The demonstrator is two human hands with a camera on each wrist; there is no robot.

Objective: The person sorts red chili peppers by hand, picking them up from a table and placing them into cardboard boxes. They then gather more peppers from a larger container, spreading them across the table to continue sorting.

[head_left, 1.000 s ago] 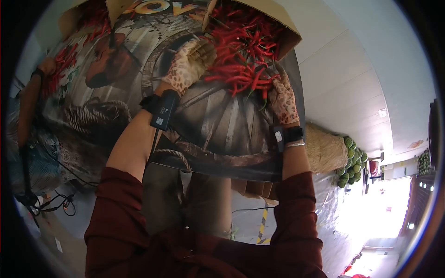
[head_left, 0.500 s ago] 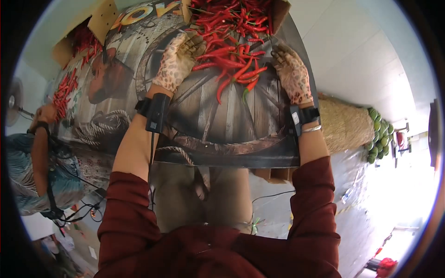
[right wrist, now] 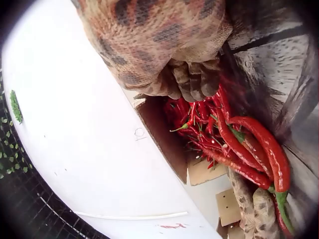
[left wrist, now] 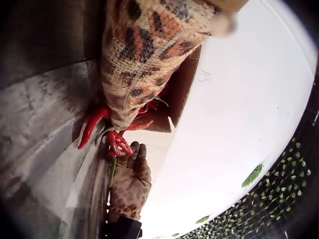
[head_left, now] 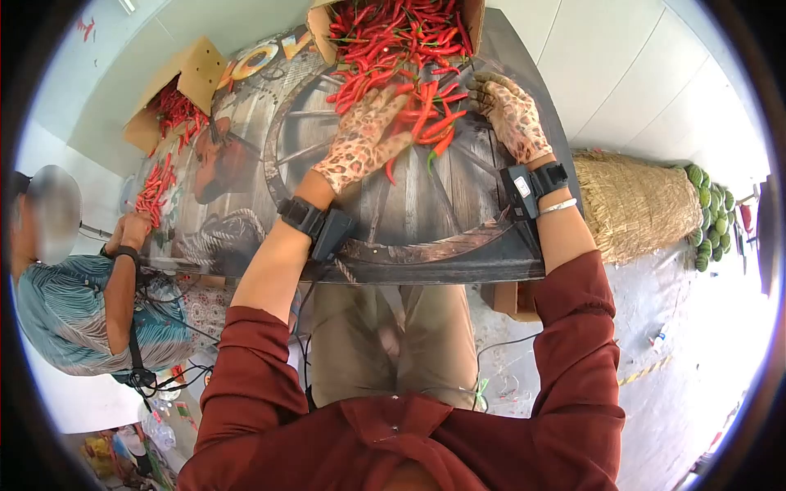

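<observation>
Since the left hand (head_left: 363,144) has its fingers stretched over red chilies (head_left: 440,129) spilling from the box (head_left: 322,36), pushing down could bruise some, while the right hand (head_left: 516,121) looks loosely bent and empty, though blur makes contact kinda hard to judge.

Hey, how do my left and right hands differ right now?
Your left hand is over the loose red peppers, its fingers outstretched, while your right hand is beside them, its fingers loosely bent. Your right hand has a pale bracelet at the wrist; your left hand shows none. Both wear spotted gloves.
</observation>
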